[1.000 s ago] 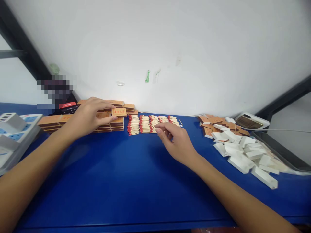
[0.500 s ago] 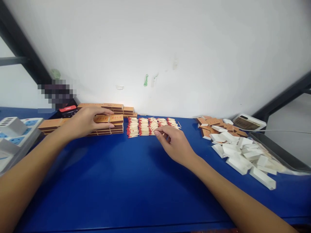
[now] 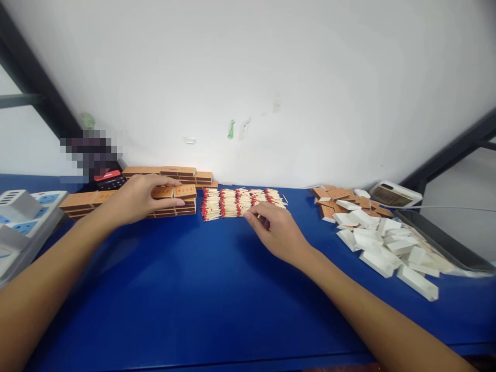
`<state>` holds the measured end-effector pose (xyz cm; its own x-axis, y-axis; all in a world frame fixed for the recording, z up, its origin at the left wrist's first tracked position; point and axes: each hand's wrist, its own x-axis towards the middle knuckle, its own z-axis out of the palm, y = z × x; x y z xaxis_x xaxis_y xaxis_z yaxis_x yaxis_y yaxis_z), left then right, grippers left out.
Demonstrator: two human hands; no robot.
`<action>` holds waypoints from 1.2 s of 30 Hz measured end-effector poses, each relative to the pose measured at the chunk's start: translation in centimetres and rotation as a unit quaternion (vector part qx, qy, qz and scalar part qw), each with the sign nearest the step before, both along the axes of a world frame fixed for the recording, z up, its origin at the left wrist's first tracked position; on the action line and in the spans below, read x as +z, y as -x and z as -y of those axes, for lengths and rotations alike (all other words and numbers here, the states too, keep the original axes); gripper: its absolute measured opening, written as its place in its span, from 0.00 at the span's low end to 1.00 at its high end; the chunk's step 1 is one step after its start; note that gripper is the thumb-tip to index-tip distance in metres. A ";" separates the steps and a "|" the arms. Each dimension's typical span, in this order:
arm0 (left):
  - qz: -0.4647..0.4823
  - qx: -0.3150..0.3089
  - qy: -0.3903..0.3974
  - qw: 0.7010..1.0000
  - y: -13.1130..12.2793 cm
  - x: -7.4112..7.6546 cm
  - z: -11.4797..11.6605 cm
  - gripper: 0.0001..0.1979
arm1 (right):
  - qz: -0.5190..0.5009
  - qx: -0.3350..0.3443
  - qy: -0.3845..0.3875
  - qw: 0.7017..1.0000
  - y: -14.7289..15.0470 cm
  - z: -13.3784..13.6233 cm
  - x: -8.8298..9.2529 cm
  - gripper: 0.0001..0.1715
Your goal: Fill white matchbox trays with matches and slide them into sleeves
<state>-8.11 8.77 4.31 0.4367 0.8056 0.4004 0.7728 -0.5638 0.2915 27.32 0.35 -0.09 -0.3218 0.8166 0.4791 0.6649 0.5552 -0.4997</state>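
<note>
On the blue worktop point(image 3: 201, 289), the left hand point(image 3: 135, 199) has settled a matchbox point(image 3: 185, 190) onto the stacked matchboxes point(image 3: 116, 199) at far left, fingers spread over it, thumb beneath. The right hand point(image 3: 279, 232) has drawn slightly nearer, fingers pinching at the loose matches point(image 3: 232, 202) mid-worktop.

table point(image 3: 201, 289): blue | matches point(image 3: 240, 200): red-tipped | matchboxes point(image 3: 185, 191): orange | trays point(image 3: 382, 248): white
</note>
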 end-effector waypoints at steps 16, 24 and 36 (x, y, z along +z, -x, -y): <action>-0.005 0.000 0.013 1.000 0.5 0.1 -0.4 0.27 | 0.008 0.006 0.005 1.000 0.1 0.1 -0.1 0.21; -0.008 -0.010 -0.013 1.000 0.2 -0.5 -0.5 0.27 | 0.010 0.010 0.014 1.000 0.1 0.1 -0.1 0.20; -0.048 0.012 0.012 0.999 -0.6 -0.2 0.1 0.37 | 0.017 0.010 0.009 1.000 0.1 0.2 0.0 0.18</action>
